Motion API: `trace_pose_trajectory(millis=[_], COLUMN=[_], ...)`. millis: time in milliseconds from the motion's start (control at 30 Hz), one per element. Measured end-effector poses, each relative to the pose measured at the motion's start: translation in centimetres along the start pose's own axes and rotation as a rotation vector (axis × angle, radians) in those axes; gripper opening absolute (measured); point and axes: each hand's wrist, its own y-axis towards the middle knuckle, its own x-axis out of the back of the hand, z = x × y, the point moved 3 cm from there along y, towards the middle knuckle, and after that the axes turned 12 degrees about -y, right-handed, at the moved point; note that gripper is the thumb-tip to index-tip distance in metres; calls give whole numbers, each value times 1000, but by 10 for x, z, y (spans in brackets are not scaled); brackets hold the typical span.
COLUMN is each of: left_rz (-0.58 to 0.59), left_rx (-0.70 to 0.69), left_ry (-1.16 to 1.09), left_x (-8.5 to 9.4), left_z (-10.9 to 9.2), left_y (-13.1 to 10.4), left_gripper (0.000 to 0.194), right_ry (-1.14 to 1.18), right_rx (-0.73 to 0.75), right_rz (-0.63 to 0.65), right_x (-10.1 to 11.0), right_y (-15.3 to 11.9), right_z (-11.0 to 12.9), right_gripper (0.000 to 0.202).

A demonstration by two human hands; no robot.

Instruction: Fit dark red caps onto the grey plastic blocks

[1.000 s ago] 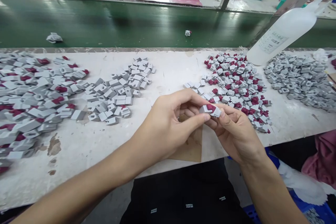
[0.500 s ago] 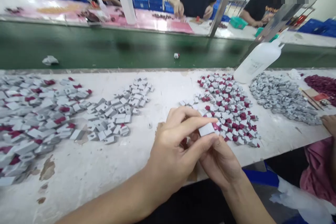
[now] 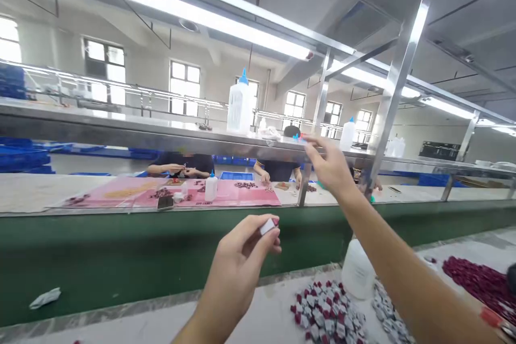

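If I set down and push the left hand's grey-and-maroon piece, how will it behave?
The piece should slide rather than roll, given its flat pale face. Its crisp edges suggest stiffness. Probably light, looking small in the left hand.

Looks like smooth, matt plastic on the small block (image 3: 266, 227) and on the loose pieces (image 3: 328, 313) near the tabletop's (image 3: 274, 307) far edge. Turns to cloudy, translucent plastic on the bottle (image 3: 357, 273) at that edge. Gleams as polished metal along the shelf (image 3: 153, 140) and post (image 3: 397, 86). Appears smooth, faintly shiny on the green belt (image 3: 121, 258), glossy on the pink sheet (image 3: 250, 196).
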Motion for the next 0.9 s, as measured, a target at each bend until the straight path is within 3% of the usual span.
trace_pose_trajectory(millis=[100,167,233,333,400,500,633,900], left_rz=[7,-4,-22,-42,-53,-51,-12,21], left_rx=[-82,-123,-168,-232,-251,-274,-291,-231], left_ry=[81,114,102,72,70,84,140,57], left_x=[-1,0,3,12,17,20,12,2], left_z=[-2,1,5,12,16,16,10,10], left_y=[39,57,70,79,80,79,73,53], left_gripper=[21,18,16,16,16,14,17,21], right_ry=[-40,-61,-67,-37,6,151,332,434], right_rx=[82,88,84,112,148,124,-8,-101], right_rz=[174,270,320,294,271,353,464,597], right_x=[-49,-76,-86,-68,-47,-27,-31,-49], right_y=[89,115,118,89,57,6,-31,-44], right_z=[14,21,27,33,34,32,28,27], right_gripper=[31,39,35,15,19,25,28,23])
